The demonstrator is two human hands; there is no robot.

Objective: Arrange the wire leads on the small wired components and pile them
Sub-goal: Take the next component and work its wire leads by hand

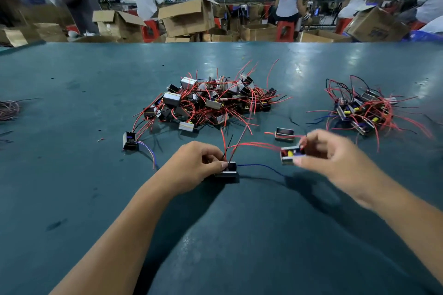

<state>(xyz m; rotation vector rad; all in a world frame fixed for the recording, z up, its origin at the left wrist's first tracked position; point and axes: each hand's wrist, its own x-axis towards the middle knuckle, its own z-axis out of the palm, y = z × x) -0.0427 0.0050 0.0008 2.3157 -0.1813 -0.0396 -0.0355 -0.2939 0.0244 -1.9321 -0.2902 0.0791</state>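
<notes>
My left hand (pixel 200 163) pinches a small black component (pixel 227 171) that rests on the green table (pixel 72 175); red and black leads rise from it and a blue lead trails to the right. In the air to the right, my right hand (pixel 328 153) grips a second component (pixel 290 154) with a metal frame and a yellow part, red leads running left from it. A big tangled pile of components (pixel 206 103) lies beyond my hands. A smaller pile (pixel 364 112) lies at the right.
One loose component (pixel 284 134) lies between the piles, another (pixel 130 141) with blue leads sits at the left. A wire bundle (pixel 8 109) lies at the table's left edge. Beyond the far edge are cardboard boxes (pixel 187 17), red stools and seated people.
</notes>
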